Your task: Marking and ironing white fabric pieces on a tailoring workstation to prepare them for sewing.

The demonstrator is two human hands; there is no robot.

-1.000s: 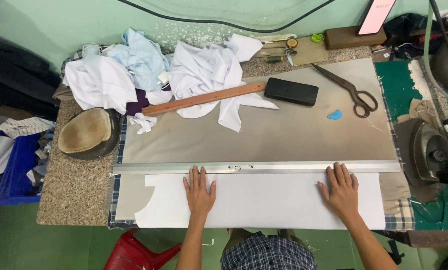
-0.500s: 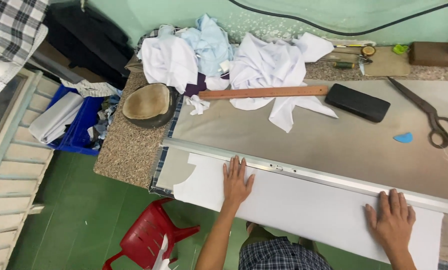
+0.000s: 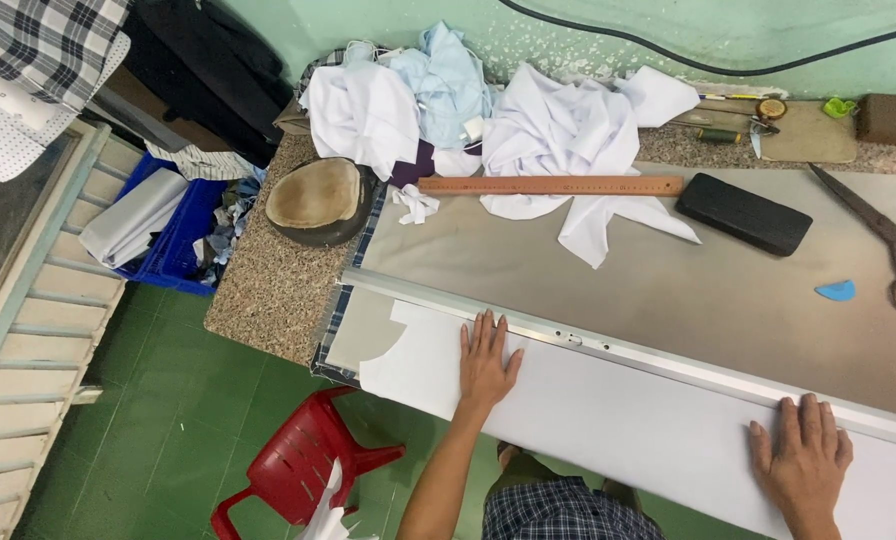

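Though partly cropped, hands (image 3: 487, 362) on pattern (image 3: 608, 425).

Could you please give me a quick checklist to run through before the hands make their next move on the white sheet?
1. Left hand flat on the white sheet: ok.
2. Right hand flat on the sheet: ok.
3. Metal straightedge lying along the sheet's far edge: ok.
4. Sheet free of wrinkles between the hands: ok.
5. Scissors and black block lying apart from the sheet: ok.
6. Sheet's near edge supported by the table: cannot tell.
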